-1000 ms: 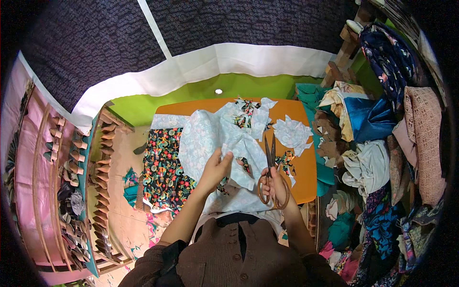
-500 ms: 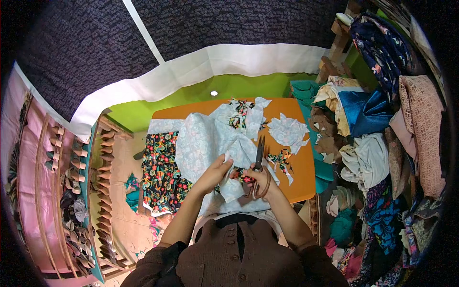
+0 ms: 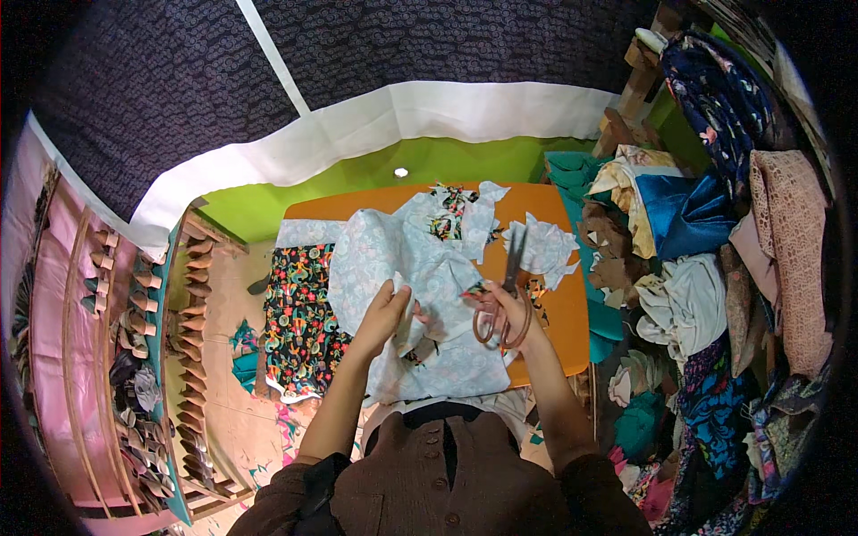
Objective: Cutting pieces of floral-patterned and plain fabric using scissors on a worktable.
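My right hand (image 3: 511,308) is wrapped round a pair of scissors (image 3: 516,259), whose dark blades point away from me. A small scrap of floral fabric (image 3: 474,292) sits at that hand's fingertips. To the left, my left hand (image 3: 386,314) pinches a fold of the pale underside of a fabric piece (image 3: 404,332). Beneath both hands the large floral fabric (image 3: 380,241) lies spread with its pale side up, while its dark patterned face (image 3: 302,295) shows at the left.
The orange table (image 3: 572,322) carries a pile of pale scraps (image 3: 543,248) on its right. Heaped cloths (image 3: 684,295) crowd the right side, with a blue satin cloth (image 3: 684,210) among them. Wooden racks (image 3: 197,357) stand at the left, and a dark curtain (image 3: 429,45) hangs ahead.
My right hand has moved right and slightly up with the scissors and a scrap, away from my left hand. My left hand has shifted a little left, still holding fabric.
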`<state>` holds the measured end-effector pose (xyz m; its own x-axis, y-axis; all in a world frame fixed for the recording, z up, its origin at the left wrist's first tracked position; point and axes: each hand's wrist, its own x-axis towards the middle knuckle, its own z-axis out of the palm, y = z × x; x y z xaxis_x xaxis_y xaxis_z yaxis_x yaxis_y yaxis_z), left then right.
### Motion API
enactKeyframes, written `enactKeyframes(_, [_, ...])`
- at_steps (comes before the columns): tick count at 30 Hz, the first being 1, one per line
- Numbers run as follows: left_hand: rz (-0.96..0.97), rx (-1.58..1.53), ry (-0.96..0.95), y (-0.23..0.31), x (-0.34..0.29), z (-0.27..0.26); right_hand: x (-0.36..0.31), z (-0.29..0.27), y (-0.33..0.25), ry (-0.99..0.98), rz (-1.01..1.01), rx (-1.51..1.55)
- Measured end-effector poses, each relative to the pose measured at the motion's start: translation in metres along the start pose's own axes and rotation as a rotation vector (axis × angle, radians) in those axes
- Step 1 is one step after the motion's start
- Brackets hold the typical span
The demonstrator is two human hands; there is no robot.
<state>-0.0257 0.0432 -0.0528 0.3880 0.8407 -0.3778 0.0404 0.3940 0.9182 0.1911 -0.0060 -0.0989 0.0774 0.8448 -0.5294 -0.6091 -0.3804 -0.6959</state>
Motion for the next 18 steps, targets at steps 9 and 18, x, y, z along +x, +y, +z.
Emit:
enactKeyframes(9, [-0.094,-0.508,-0.062,-0.003,0.000,0.027,-0.015,0.009,0.034,-0.276,0.126,0.041])
enactKeyframes(18, [-0.131,-0.563,-0.005,-0.029,0.005,0.048,-0.022,-0.004,0.056,-0.219,0.229,0.408])
